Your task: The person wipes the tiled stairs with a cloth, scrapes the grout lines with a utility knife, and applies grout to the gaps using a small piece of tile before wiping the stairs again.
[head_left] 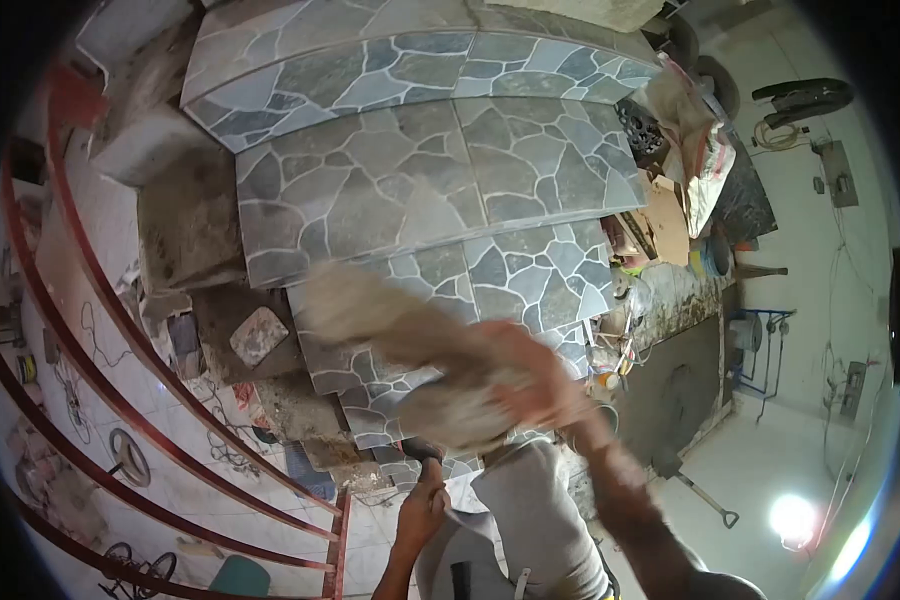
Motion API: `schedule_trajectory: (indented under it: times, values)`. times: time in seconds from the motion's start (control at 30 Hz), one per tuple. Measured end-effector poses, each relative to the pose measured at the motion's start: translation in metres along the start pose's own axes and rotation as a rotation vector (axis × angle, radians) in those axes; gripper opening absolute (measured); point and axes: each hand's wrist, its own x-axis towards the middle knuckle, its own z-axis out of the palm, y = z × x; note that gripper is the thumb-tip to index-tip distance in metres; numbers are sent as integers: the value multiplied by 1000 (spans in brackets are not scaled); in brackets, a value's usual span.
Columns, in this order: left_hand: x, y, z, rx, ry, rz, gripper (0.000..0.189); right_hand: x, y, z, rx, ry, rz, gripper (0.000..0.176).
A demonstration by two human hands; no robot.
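In the head view, the right hand (pixel 525 375) was near the middle of the frame, blurred, and closed around a grey-brown cloth (pixel 395 320); how each finger lay could not be told. The cloth was bunched at the hand, one part reaching out toward the upper left and another hanging below and left of the fingers. It showed in front of the stone-patterned steps (pixel 370 180), and whether it touched them could not be told.

The left hand (pixel 425 505) was at the lower middle, below and left of the cloth and apart from it. Its fingers were curled in beside a dark object (pixel 422 449); whether they gripped it was unclear. The person's grey-clad leg (pixel 535 500) was just to its right.

A red railing (pixel 170 370) curved down the left side, and a pale block (pixel 260 337) sat on a ledge left of the steps. A white sack (pixel 708 180) stood at upper right, while a shovel (pixel 705 495) and a bright lamp (pixel 793 518) were at lower right.
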Motion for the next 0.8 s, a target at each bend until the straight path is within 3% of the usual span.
schedule_trajectory:
  times: [0.07,0.1,0.13,0.2,0.23,0.3,0.33,0.4,0.47,0.57,0.6,0.67,0.8]
  values:
    - [10,14,-7,11,-35,-45,18,20,-19,-102,-235,279,-98,53]
    - [17,33,-14,26,-40,-42,18,38,9,-149,-494,463,-138,52]
    - [27,49,-20,43,-39,-41,18,66,13,-188,-414,518,-11,52]
    - [49,75,-23,28,-2,-47,17,141,68,-238,-618,767,-148,51]
    - [55,91,-24,21,3,-60,17,180,127,-260,-616,660,-102,52]
    - [80,136,-28,42,32,-38,16,237,168,-278,-850,371,32,53]
    - [91,163,-30,49,42,-34,16,253,164,-274,-1079,171,122,53]
    - [118,223,-33,-1,107,126,18,265,154,-270,-1123,94,235,54]
    - [150,294,-41,3,105,306,18,259,141,-271,-762,329,290,55]
    - [177,385,-56,222,59,503,25,259,134,-307,-677,110,333,67]
    - [178,411,-60,295,79,565,28,251,142,-301,-622,424,172,80]
    - [168,453,-70,456,-1,574,31,255,124,-306,-680,530,439,97]
    - [155,454,-88,457,-127,594,33,283,171,-284,-627,431,525,102]
